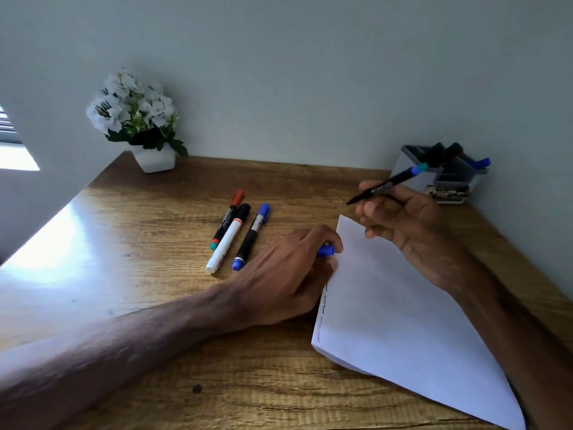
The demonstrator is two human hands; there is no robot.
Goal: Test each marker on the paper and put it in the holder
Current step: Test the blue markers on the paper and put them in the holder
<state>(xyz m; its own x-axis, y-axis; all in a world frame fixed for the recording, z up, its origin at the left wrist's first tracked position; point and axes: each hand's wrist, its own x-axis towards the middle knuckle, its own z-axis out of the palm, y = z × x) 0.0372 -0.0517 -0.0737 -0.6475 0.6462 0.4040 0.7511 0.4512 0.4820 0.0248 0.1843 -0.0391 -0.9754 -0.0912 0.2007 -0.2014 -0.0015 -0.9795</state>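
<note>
Gripping marker [387,185] in right hand [403,218]

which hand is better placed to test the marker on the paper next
Right. The right hand grips the uncapped marker just above the paper; the left hand only holds a blue cap.

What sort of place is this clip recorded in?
Likely a home or office desk against a plain wall: a wooden desktop, a potted white flower plant in the corner, a grey pen holder and loose markers.
</note>
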